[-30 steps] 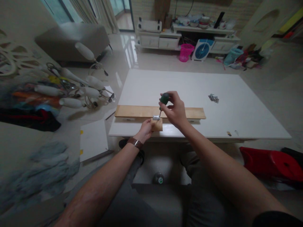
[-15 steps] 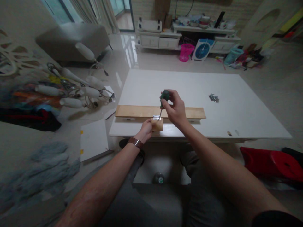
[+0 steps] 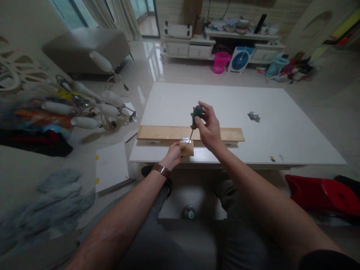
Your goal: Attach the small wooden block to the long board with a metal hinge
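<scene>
My right hand (image 3: pixel 208 125) grips the green handle of a screwdriver (image 3: pixel 197 112), its shaft slanting down to a silver hinge (image 3: pixel 186 140). The hinge lies where a long wooden board (image 3: pixel 157 132) meets a small wooden block (image 3: pixel 187 149). My left hand (image 3: pixel 173 154) holds the left side of that block, fingers closed; part of them is hidden beneath it. The long board runs sideways near the front edge of the white table (image 3: pixel 225 101), raised on something pale. Whether the tip sits in a screw is too small to tell.
Several metal hinges (image 3: pixel 254 117) lie in a pile at the table's right. Small bits (image 3: pixel 272 158) rest near its front edge. A red stool (image 3: pixel 323 195) is on the floor at right, a white panel (image 3: pixel 111 167) at left, and a lamp with several white arms (image 3: pixel 107 109) beside the table.
The fingers of my right hand have loosened and spread a little around the screwdriver handle, which has shifted slightly. My left hand and the block stay in place.
</scene>
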A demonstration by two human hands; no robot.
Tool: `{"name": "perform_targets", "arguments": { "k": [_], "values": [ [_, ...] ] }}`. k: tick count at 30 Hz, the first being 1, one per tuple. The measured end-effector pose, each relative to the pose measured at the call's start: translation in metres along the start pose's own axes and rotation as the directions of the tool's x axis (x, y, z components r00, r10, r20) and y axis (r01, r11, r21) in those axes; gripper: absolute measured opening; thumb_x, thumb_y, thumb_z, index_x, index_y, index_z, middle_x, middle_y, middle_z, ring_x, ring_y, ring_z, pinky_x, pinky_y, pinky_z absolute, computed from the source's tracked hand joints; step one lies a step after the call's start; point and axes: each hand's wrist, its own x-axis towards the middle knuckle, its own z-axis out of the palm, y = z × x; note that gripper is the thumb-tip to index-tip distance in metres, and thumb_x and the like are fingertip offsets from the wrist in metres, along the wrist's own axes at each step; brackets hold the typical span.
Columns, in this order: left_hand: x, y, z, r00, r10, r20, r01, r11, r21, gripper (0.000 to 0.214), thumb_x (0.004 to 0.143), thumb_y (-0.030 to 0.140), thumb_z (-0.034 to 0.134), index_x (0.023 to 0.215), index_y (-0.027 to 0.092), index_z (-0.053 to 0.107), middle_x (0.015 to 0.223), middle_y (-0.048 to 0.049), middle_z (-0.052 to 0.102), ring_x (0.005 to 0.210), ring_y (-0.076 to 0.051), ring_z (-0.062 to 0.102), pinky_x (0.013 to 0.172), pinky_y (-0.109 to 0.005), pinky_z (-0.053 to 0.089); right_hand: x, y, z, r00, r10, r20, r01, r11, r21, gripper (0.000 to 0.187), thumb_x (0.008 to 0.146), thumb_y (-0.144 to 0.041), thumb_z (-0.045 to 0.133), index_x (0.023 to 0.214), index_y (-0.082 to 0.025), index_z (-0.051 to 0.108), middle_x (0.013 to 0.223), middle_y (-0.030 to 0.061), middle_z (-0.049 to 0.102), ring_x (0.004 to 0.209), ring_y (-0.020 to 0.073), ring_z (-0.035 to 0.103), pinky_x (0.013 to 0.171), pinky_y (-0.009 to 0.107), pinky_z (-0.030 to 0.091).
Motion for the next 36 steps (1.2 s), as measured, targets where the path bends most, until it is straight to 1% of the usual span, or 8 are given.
{"name": "perform_targets", "arguments": {
  "k": [4, 9, 12, 17, 19, 23, 31, 36],
  "values": [
    [-0.001, 0.000, 0.001, 1.000, -0.002, -0.012, 0.001, 1.000, -0.003, 0.028, 0.067, 0.002, 0.077, 0.090, 0.014, 0.070, 0.085, -0.0049, 0.074, 0.072, -0.016, 0.066, 0.071, -0.028, 0.051, 0.000, -0.006, -0.001, 1.000, 0.001, -0.022, -0.002, 1.000, -0.020, 0.060, 0.097, -0.033, 0.058, 0.155, -0.041, 0.045, 0.134, 0.0068, 0.063, 0.108, 0.0245, 0.068, 0.066, 0.034, 0.068],
    [-0.001, 0.000, 0.000, 1.000, 0.008, 0.009, -0.008, 1.000, 0.017, 0.027, 0.067, 0.002, 0.076, 0.090, 0.015, 0.069, 0.086, -0.0051, 0.075, 0.073, -0.017, 0.067, 0.070, -0.028, 0.051, 0.000, -0.002, -0.001, 0.992, -0.047, -0.119, 0.043, 0.998, -0.039, 0.046, 0.092, -0.035, 0.068, 0.138, -0.038, 0.061, 0.130, 0.0064, 0.060, 0.108, 0.0248, 0.064, 0.064, 0.033, 0.067],
    [-0.001, 0.001, -0.001, 1.000, 0.006, 0.028, -0.006, 1.000, 0.022, 0.026, 0.067, 0.002, 0.077, 0.088, 0.014, 0.069, 0.088, -0.0065, 0.075, 0.074, -0.017, 0.067, 0.074, -0.030, 0.052, 0.001, 0.001, -0.001, 0.990, -0.043, -0.131, 0.042, 0.999, -0.014, 0.048, 0.092, -0.033, 0.067, 0.139, -0.039, 0.061, 0.129, 0.0063, 0.059, 0.107, 0.0241, 0.064, 0.067, 0.034, 0.067],
    [-0.001, 0.001, 0.000, 1.000, -0.015, -0.007, 0.015, 1.000, 0.006, 0.027, 0.069, 0.000, 0.074, 0.090, 0.015, 0.069, 0.087, -0.0055, 0.075, 0.074, -0.017, 0.068, 0.075, -0.031, 0.053, 0.001, -0.003, -0.002, 0.999, -0.042, -0.031, 0.041, 0.999, -0.033, 0.058, 0.096, -0.028, 0.055, 0.152, -0.040, 0.050, 0.134, 0.0059, 0.060, 0.106, 0.0230, 0.064, 0.069, 0.035, 0.067],
    [-0.001, 0.001, 0.001, 1.000, -0.016, -0.020, 0.016, 1.000, 0.004, 0.027, 0.069, 0.000, 0.072, 0.091, 0.015, 0.069, 0.087, -0.0053, 0.075, 0.073, -0.017, 0.067, 0.073, -0.030, 0.052, 0.000, -0.005, -0.003, 0.997, -0.063, -0.038, 0.060, 0.995, -0.078, 0.054, 0.096, -0.030, 0.058, 0.149, -0.040, 0.052, 0.132, 0.0061, 0.061, 0.107, 0.0241, 0.064, 0.067, 0.034, 0.066],
    [0.000, 0.000, 0.000, 1.000, -0.006, 0.001, 0.006, 1.000, 0.006, 0.027, 0.069, 0.000, 0.071, 0.092, 0.015, 0.068, 0.089, -0.0059, 0.076, 0.075, -0.017, 0.068, 0.071, -0.029, 0.052, -0.001, -0.007, -0.004, 0.987, -0.106, -0.118, 0.089, 0.986, -0.142, 0.043, 0.092, -0.034, 0.069, 0.134, -0.038, 0.063, 0.124, 0.0063, 0.060, 0.109, 0.0252, 0.062, 0.065, 0.033, 0.065],
    [0.006, -0.004, -0.004, 1.000, 0.004, 0.022, -0.005, 1.000, 0.012, 0.029, 0.069, 0.001, 0.075, 0.094, 0.014, 0.069, 0.092, -0.0070, 0.076, 0.078, -0.018, 0.069, 0.075, -0.030, 0.052, 0.001, -0.010, -0.003, 0.998, -0.041, -0.052, 0.040, 0.999, -0.009, 0.051, 0.096, -0.032, 0.058, 0.146, -0.037, 0.059, 0.136, 0.0067, 0.063, 0.108, 0.0245, 0.065, 0.061, 0.031, 0.063],
    [0.005, -0.003, -0.004, 1.000, 0.001, 0.006, -0.001, 1.000, 0.010, 0.030, 0.069, 0.002, 0.077, 0.094, 0.015, 0.069, 0.092, -0.0068, 0.076, 0.077, -0.018, 0.069, 0.076, -0.030, 0.053, 0.000, -0.012, -0.006, 0.983, -0.134, -0.123, 0.118, 0.985, -0.128, 0.035, 0.091, -0.032, 0.070, 0.125, -0.034, 0.069, 0.119, 0.0068, 0.062, 0.105, 0.0238, 0.063, 0.049, 0.024, 0.052]
  ]
}}
